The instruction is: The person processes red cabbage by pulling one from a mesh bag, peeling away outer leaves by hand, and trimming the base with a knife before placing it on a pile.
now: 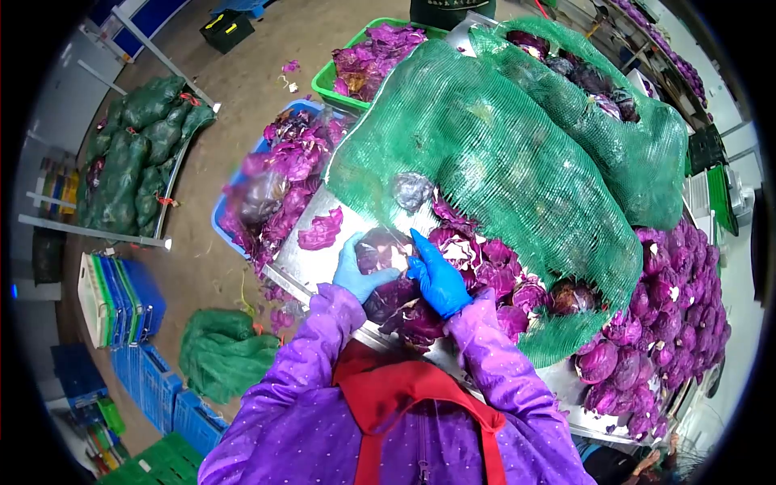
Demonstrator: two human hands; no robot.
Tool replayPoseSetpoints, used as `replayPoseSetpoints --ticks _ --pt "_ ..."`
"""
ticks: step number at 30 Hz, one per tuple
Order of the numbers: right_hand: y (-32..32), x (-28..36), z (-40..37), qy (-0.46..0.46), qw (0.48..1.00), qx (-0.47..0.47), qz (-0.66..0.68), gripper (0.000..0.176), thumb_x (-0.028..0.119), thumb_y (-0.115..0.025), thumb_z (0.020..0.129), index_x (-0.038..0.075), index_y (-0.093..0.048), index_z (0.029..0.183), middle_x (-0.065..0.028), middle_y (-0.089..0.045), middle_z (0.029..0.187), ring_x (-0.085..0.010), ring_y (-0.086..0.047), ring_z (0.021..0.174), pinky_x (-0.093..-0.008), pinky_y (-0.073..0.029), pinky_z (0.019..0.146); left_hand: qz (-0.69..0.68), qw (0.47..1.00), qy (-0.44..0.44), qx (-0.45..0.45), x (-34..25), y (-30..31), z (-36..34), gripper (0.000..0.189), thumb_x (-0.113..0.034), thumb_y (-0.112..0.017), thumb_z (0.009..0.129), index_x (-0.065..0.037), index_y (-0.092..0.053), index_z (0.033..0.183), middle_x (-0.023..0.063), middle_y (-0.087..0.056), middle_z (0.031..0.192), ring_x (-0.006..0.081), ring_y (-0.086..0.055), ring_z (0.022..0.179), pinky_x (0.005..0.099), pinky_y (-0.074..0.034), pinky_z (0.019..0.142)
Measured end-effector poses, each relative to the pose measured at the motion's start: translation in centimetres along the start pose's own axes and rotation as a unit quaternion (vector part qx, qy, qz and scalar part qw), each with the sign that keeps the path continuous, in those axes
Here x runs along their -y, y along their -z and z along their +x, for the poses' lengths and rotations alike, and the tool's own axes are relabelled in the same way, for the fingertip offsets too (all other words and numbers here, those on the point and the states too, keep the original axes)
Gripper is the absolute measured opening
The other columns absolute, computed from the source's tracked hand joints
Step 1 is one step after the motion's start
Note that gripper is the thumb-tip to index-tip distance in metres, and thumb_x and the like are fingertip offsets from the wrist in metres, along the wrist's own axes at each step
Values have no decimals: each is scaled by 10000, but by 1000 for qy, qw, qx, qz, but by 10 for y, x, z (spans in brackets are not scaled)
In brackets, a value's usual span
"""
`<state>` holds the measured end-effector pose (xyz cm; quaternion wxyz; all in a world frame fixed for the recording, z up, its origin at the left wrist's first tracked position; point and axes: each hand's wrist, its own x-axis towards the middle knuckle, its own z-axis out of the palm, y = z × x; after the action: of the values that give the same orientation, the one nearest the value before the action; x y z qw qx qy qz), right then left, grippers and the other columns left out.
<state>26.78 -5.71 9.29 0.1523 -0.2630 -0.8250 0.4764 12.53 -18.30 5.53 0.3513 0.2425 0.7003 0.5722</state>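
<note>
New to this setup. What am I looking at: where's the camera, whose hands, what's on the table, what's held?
There is no machine here. One camera sits on a person's head and looks down through a very wide lens, so the edges bend. The purple sleeves and red apron straps at the bottom are the wearer's own.

Both hands wear blue gloves. The left hand grips a red cabbage that looks covered in shiny clear film. The right hand lies against its other side, one finger stretched up.

They work over a metal table. On it lie green mesh sacks of red cabbages, a loose purple leaf and a pile of loose cabbages at the right. Beside the table, a blue crate holds leaf trimmings.
</note>
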Motion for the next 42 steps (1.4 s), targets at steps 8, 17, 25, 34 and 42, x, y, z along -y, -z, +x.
replayPoseSetpoints --ticks 8,17,25,34,42 --pt "-9 -18 24 -102 994 21 16 373 324 -393 964 139 -456 1281 -168 -646 990 -277 -654 863 -391 -494 754 76 997 -7 -20 -17 -7 4 894 -207 -857 589 2 -339 1287 135 -428 1184 222 -470 1096 347 -396 965" --pt "-35 -112 68 -160 975 -72 134 281 273 -449 953 54 -476 1126 -131 -646 836 -212 -617 721 -371 -475 648 89 996 16 16 -20 2 14 893 -257 -864 578 -34 -372 1289 130 -448 1192 225 -462 1114 346 -372 984" --pt "-20 -51 10 -253 933 -104 234 232 278 -467 952 101 -487 1102 -17 -577 732 -92 -471 485 -259 -362 382 219 975 -31 20 -54 59 8 846 -259 -840 611 -32 -409 1302 158 -479 1214 270 -453 1162 376 -353 1005" --pt "-37 -44 -31 -132 966 -134 178 269 192 -451 965 74 -452 1206 -61 -616 800 -120 -548 686 -282 -463 628 361 914 -147 -117 -37 18 -45 951 -481 -814 564 -34 -380 1282 183 -421 1213 349 -420 1115 443 -354 967" --pt "-35 -79 -40 -219 948 -93 211 271 214 -469 960 21 -483 1150 -55 -617 739 -147 -562 595 -299 -469 590 420 895 -131 -75 -18 27 -39 1167 -468 -855 466 -20 -269 1370 223 -330 1339 386 -326 1238 464 -270 1048"
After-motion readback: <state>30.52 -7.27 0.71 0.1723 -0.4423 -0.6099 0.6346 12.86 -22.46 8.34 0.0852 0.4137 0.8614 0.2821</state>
